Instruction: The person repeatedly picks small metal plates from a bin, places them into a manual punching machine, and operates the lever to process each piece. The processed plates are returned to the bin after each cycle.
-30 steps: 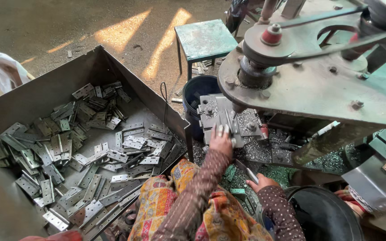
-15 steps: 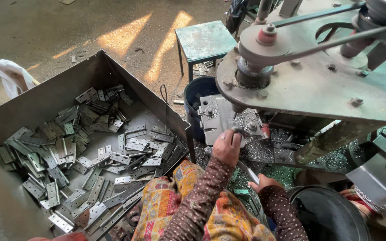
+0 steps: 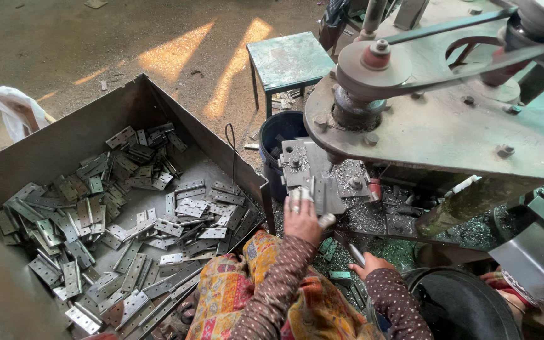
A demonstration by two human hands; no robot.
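My left hand [image 3: 303, 217] reaches forward to the machine's small steel jig plate [image 3: 300, 160] and grips a grey metal hinge [image 3: 317, 192] lying on it, just under the spindle. My right hand [image 3: 373, 264] stays low near my lap, closed around a thin pale metal rod [image 3: 356, 255]. Both sleeves are dark with small dots. Patterned orange cloth [image 3: 234, 296] covers my knees.
A big open steel bin [image 3: 83, 135] on my left holds several loose hinges [image 3: 177, 217]. Ahead are a dark bucket [image 3: 281, 132], a green stool [image 3: 291, 60], the belt pulley [image 3: 373, 63] and metal shavings [image 3: 373, 217]. A black tub [image 3: 467, 308] sits at lower right.
My left hand has drawn back a little toward me along the jig, still on the hinge. The right hand has stayed low. The view has shifted slightly.
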